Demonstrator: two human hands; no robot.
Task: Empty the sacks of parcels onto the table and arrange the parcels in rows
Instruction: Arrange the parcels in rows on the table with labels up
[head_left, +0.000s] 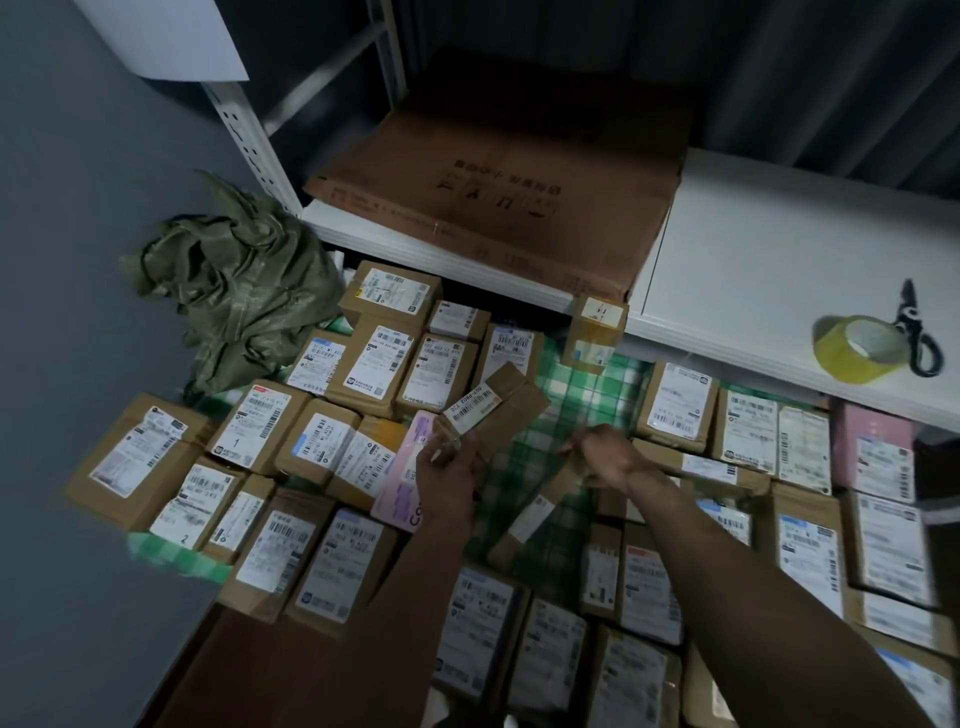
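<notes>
Parcels, brown cardboard with white shipping labels, laid in rough rows on a tabletop (571, 395) covered by a green-and-white checked cloth. Left block (291, 457) of boxes sits tight together, labels up; right block (779, 467) likewise, running under the edge of a white shelf (753, 249). Bare strip of cloth between the two blocks.

Left hand (449, 470): grip pinching a long narrow carton (493, 405), its barcode label facing up, held tilted above the cloth; a pink flat parcel (402, 478) lies just beside and partly under this hand.

Right hand (605, 457): fingers curled down onto a slim brown box (540, 512) lying diagonally in the gap; whether the grip fully closes on it cannot be told.

Sack (244, 291), green woven, crumpled at the far left corner, touching the rear parcels.

Shelf items: large flat cardboard carton (498, 187), roll of yellowish tape (857, 348), black scissors (917, 332). One small box (595, 332) stands upright against the shelf edge.
</notes>
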